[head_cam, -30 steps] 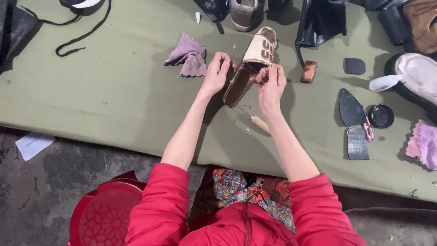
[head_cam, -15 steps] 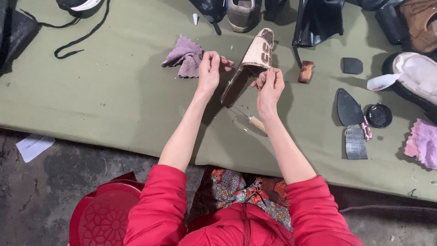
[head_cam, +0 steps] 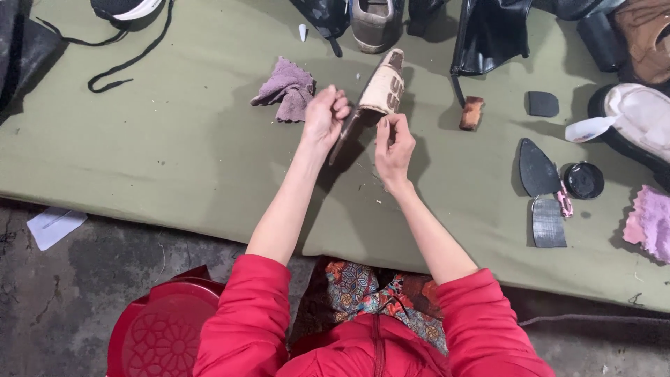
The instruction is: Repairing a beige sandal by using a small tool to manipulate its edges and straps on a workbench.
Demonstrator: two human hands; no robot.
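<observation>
Beige slipper (head_cam: 380,91) stands tilted on its heel over the green mat (head_cam: 174,160), my left hand (head_cam: 324,115) clamped on its sole edge to steady it, my right hand (head_cam: 393,143) pinched shut beside it, purple cloth (head_cam: 285,87) just left.
</observation>
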